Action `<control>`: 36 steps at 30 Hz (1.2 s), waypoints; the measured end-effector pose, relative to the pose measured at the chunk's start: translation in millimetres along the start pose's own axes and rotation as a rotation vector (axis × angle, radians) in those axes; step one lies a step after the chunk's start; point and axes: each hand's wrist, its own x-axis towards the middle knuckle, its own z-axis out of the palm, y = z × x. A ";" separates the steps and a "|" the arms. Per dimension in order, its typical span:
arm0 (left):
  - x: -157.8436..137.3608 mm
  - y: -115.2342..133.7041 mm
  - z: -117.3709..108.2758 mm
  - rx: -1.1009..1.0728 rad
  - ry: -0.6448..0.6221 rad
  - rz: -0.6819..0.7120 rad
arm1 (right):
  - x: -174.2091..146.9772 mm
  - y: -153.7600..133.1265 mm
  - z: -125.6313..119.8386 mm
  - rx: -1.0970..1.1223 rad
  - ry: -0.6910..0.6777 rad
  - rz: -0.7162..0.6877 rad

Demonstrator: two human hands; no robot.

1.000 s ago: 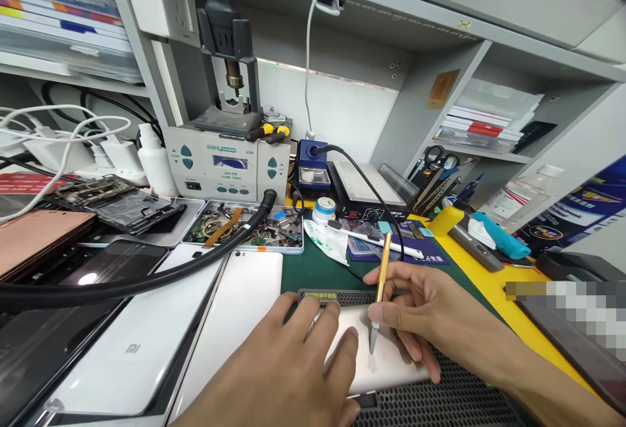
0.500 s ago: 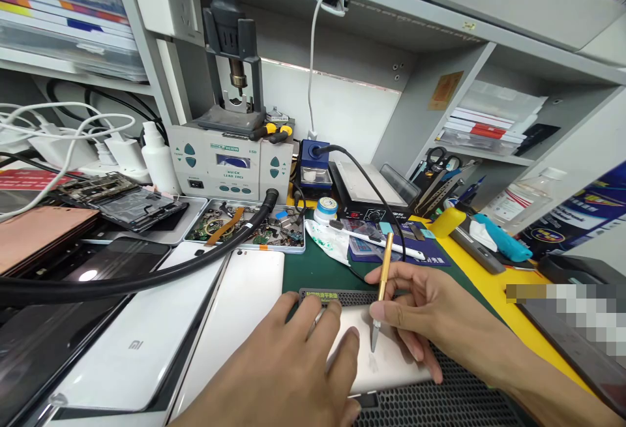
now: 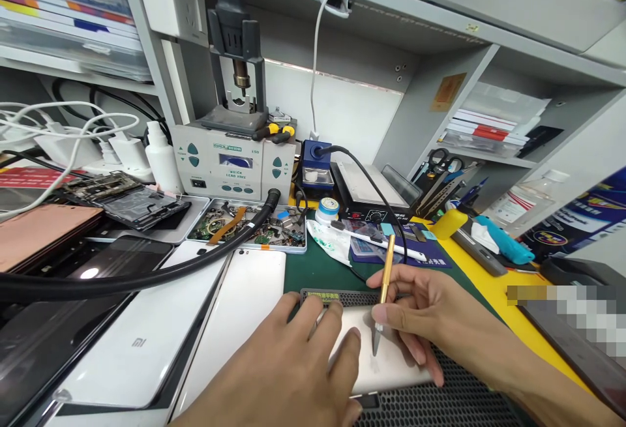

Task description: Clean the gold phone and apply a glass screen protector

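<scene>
From my end of the feed, I have the right hand point(image 3: 415, 303) pinching a gold-handled knife point(image 3: 386, 277) between thumb and fingers, the handle leaning slightly to the right at its top and the blade pointing down. The blade tip meets, or nearly meets, the face of a pale panel point(image 3: 391, 371), right beside a faint smudge; I cannot tell whether it is truly touching. The lower fingers of that hand curl down by the panel's right end.

My left hand point(image 3: 288, 362) lies over the panel's left end, its fingers bent and a little spread, palm down. The panel sits flat on a black honeycomb mat point(image 3: 440, 407), which lies in turn on a green mat point(image 3: 306, 274) on the yellow counter point(image 3: 482, 290).

To the left of the panel I see a plain white phone back point(image 3: 244, 303), and past it another, a glossy back with a logo point(image 3: 132, 342). A black hose point(image 3: 171, 277) crosses above these two and runs up to the front of the hot-air station point(image 3: 210, 176). Before that station stands a shallow tray point(image 3: 293, 249) full of small circuit parts. A round tub point(image 3: 327, 212) and a white-handled brush point(image 3: 386, 242) lie beyond the right hand, near a blue soldering stand point(image 3: 315, 153)
</scene>
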 end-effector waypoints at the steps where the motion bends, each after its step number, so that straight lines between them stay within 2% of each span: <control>1: 0.2 0.2 -0.4 0.002 0.003 0.002 | 0.1 0.3 -0.1 0.000 0.006 0.002; 7: 2.4 0.5 -1.5 -0.007 -0.021 -0.005 | 0.1 1.1 0.9 -0.010 -0.001 -0.039; 22: 2.0 1.9 -4.1 -0.027 -0.064 -0.017 | -3.8 -10.2 4.3 -0.008 0.008 0.024; 36: 1.3 1.4 -3.4 -0.028 -0.071 -0.010 | -0.6 -7.8 6.0 -0.023 -0.013 0.005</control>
